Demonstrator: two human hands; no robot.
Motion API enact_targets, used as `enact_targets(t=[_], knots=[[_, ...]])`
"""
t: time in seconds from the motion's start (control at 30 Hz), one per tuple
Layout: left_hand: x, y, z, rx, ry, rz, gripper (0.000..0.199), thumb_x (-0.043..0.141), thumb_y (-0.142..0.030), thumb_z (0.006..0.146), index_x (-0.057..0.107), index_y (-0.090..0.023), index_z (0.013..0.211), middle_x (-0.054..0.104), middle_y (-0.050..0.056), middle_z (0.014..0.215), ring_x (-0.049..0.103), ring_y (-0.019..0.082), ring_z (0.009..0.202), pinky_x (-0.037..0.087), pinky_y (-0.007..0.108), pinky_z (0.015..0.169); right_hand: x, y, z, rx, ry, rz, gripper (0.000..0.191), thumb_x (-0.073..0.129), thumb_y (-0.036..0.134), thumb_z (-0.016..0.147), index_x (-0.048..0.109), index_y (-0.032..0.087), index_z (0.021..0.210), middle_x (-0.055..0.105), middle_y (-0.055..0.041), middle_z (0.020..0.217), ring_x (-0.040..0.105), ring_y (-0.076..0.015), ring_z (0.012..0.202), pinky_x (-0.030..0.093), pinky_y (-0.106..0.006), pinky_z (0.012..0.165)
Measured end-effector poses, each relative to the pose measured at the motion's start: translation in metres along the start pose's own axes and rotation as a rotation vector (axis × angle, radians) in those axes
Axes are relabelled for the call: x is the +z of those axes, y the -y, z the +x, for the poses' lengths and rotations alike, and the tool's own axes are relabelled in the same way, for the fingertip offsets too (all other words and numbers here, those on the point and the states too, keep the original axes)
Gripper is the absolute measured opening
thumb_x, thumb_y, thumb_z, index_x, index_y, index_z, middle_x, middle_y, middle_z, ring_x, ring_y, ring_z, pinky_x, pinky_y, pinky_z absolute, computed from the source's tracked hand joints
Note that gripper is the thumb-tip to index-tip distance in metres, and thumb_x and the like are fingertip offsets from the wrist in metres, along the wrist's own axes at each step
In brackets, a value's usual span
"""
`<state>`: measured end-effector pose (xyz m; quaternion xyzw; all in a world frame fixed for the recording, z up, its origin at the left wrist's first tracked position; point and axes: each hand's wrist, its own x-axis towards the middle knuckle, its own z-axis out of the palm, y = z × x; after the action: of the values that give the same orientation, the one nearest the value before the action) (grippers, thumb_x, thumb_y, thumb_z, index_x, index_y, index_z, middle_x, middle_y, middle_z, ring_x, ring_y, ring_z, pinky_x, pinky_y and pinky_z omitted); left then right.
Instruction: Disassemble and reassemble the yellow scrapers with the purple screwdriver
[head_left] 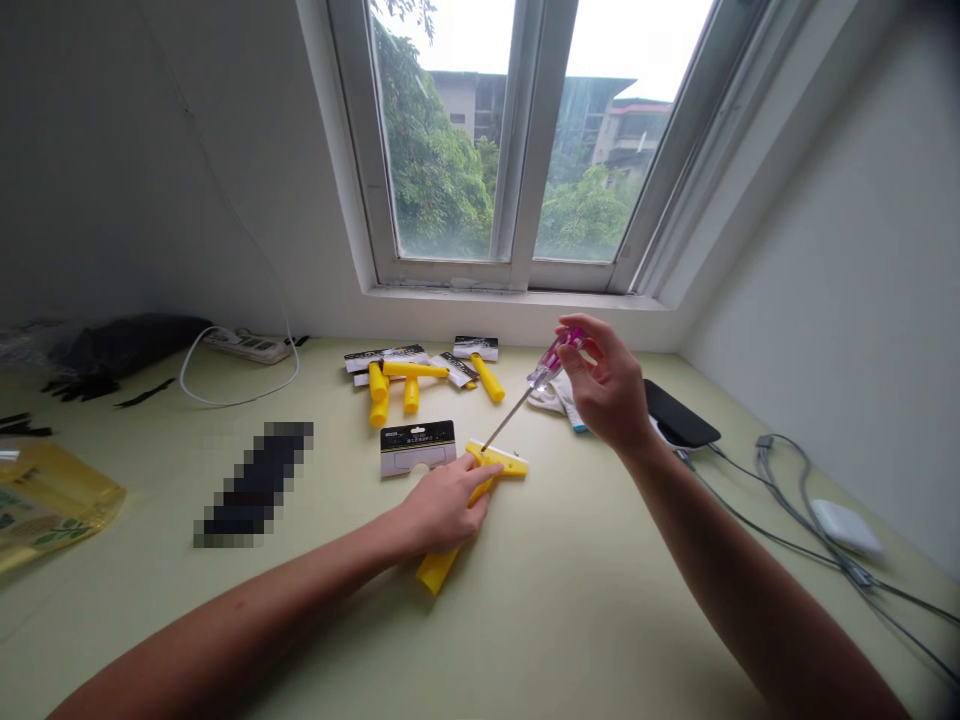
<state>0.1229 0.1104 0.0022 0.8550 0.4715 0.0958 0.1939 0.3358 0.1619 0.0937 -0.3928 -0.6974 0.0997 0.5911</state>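
My left hand [450, 503] is wrapped round a yellow plastic scraper [439, 572] and presses it to the table. Its wide head with a pale edge points away from me, and part of its handle is hidden under my fingers. Between the fingertips of my right hand [606, 385] is the purple see-through handle of a screwdriver [504, 420]. The shaft slants down to the left, its tip at the scraper's head. Just beyond my left hand lies a black and white packaging card [418, 447].
Several yellow scrapers [411, 393] with cards lie at the back. A white glove [559, 398] and a black phone-like device [681, 413] are behind my right hand, with cables [810, 515] and a white case [847, 528] rightward. A yellow pouch [56, 495] and power strip [247, 346] stand left.
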Motion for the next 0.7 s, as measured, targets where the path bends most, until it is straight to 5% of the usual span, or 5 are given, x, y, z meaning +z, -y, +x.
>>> enact_targets(t=[0.23, 0.47, 0.7], knots=[[0.001, 0.002, -0.001, 0.012, -0.008, -0.014, 0.045, 0.04, -0.035, 0.091, 0.047, -0.036, 0.135, 0.058, 0.004, 0.108, 0.06, 0.02, 0.091, 0.047, 0.032, 0.084, 0.0, 0.001, -0.001, 0.009, 0.037, -0.003, 0.033, 0.053, 0.032, 0.09, 0.054, 0.027, 0.123, 0.062, -0.0072, 0.114, 0.063, -0.0217, 0.1, 0.058, -0.037, 0.08], [0.003, 0.005, 0.001, 0.037, -0.018, -0.022, 0.043, 0.041, -0.037, 0.092, 0.048, -0.038, 0.135, 0.057, 0.003, 0.107, 0.06, 0.02, 0.092, 0.046, 0.031, 0.085, 0.006, 0.019, 0.003, -0.018, 0.205, 0.089, 0.038, 0.047, 0.028, 0.093, 0.048, 0.029, 0.131, 0.061, -0.0065, 0.12, 0.063, -0.0195, 0.098, 0.056, -0.036, 0.084], [0.001, 0.002, 0.0, 0.032, -0.011, -0.004, 0.045, 0.042, -0.033, 0.091, 0.046, -0.038, 0.136, 0.056, 0.004, 0.107, 0.061, 0.02, 0.09, 0.047, 0.031, 0.083, 0.032, 0.038, 0.017, -0.147, 0.157, -0.25, 0.035, 0.057, 0.033, 0.088, 0.057, 0.026, 0.122, 0.064, -0.0071, 0.098, 0.061, -0.0207, 0.081, 0.054, -0.036, 0.075]])
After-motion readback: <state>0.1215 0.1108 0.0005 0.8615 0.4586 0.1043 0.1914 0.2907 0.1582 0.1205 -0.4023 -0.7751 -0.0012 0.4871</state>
